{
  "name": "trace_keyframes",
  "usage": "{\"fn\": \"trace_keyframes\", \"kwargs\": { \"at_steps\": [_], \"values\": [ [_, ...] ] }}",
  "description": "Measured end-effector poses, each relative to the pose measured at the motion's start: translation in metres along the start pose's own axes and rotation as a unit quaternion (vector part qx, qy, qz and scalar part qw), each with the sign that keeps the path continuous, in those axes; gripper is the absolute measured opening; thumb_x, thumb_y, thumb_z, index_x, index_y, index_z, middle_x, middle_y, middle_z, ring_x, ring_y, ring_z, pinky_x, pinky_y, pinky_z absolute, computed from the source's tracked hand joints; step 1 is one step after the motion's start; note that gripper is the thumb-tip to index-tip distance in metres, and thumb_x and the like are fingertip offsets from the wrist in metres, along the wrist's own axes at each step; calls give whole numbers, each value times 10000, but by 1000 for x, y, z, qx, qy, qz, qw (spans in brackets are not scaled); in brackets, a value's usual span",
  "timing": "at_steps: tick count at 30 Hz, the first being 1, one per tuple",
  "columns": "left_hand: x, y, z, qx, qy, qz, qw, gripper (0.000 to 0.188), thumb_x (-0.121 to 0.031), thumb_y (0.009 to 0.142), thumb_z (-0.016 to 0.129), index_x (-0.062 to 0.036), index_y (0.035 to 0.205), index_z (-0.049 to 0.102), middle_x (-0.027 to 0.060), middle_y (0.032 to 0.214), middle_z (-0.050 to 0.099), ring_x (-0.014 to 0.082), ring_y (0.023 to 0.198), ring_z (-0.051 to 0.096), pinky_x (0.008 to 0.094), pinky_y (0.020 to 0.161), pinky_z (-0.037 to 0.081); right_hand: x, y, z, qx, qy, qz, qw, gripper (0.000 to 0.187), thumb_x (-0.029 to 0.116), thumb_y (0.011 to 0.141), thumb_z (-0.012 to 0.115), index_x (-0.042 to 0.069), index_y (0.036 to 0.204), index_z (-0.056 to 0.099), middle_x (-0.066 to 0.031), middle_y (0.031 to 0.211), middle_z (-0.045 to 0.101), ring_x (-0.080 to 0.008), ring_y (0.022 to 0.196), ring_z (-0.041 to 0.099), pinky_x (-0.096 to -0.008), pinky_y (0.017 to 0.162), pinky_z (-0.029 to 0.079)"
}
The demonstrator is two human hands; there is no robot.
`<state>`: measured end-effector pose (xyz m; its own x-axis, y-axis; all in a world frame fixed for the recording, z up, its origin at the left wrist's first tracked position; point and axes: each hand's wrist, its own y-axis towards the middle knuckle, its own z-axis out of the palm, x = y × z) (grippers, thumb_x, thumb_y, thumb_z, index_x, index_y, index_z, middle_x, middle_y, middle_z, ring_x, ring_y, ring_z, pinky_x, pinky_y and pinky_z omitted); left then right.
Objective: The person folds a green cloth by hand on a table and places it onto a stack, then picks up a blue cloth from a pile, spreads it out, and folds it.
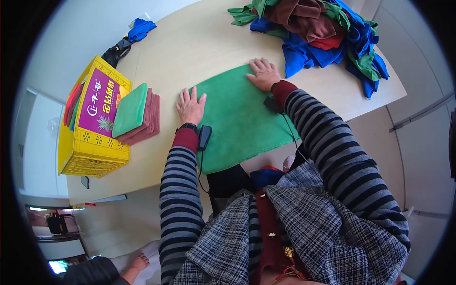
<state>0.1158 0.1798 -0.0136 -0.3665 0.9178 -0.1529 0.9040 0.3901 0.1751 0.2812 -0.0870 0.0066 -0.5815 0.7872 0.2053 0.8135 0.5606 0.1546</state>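
Note:
A green cloth [237,121] lies spread out over the table in front of me, its near edge hanging past the table's front edge. My left hand [191,107] rests flat at the cloth's left edge, fingers spread. Near its far right corner, my right hand [264,75] also lies flat with the fingers apart. Neither hand grips anything. Left of the cloth, a folded green cloth [130,109] tops a stack of folded brown cloths [151,118] beside the yellow crate.
The yellow plastic crate [97,145] with a purple panel stands at the table's left. A heap of blue, green, brown and red cloths [318,33] fills the far right. A blue cloth [141,29] and a black bag [116,52] lie far left. Another person's hand [139,261] shows lower left.

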Motion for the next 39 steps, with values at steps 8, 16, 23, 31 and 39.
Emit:
{"fn": "trace_keyframes", "kwargs": {
  "at_steps": [8, 16, 23, 31, 39],
  "values": [
    [20, -9, -9, -9, -8, -21, 1000, 744, -613, 935, 443, -157, 1516, 357, 190, 1573, 297, 381, 1479, 216, 665, 1137, 167, -78, -21, 3, -98, -6, -57, 994, 624, 444, 944, 501, -12, 1368, 475, -244, 1392, 484, -408, 1324, 420, -461, 1118, 338],
    [-30, -150, -40, -29, -48, 70, 996, 689, -524, 955, 477, -73, 1474, 423, 229, 1572, 286, 392, 1467, 237, 638, 1160, 132, 52, -143, -22, -37, -7, -162, 986, 627, 346, 994, 516, 31, 1504, 331, -182, 1545, 359, -368, 1450, 289, -504, 1167, 258],
    [-55, -187, -45, -31, -78, 51, 995, 662, -505, 974, 468, -84, 1482, 415, 200, 1582, 286, 371, 1482, 217, 599, 1180, 126, 111, -190, -15, -4, 2, -171, 985, 586, 351, 997, 503, 56, 1489, 380, -142, 1566, 344, -346, 1473, 256, -509, 1189, 208],
    [-17, -194, -50, -33, -67, 15, 997, 638, -494, 982, 472, -112, 1490, 410, 170, 1593, 276, 366, 1481, 221, 596, 1179, 149, 31, -194, -32, -13, -30, -79, 996, 556, 331, 1010, 468, 85, 1501, 380, -114, 1577, 339, -322, 1479, 252, -463, 1205, 186],
    [0, -202, -50, -50, -67, -8, 996, 619, -480, 992, 463, -125, 1495, 402, 168, 1593, 277, 368, 1476, 235, 583, 1185, 149, -6, -202, -25, -24, -18, -69, 997, 545, 306, 1015, 447, 82, 1506, 373, -110, 1581, 333, -306, 1480, 250, -441, 1207, 190]
  ]
}}
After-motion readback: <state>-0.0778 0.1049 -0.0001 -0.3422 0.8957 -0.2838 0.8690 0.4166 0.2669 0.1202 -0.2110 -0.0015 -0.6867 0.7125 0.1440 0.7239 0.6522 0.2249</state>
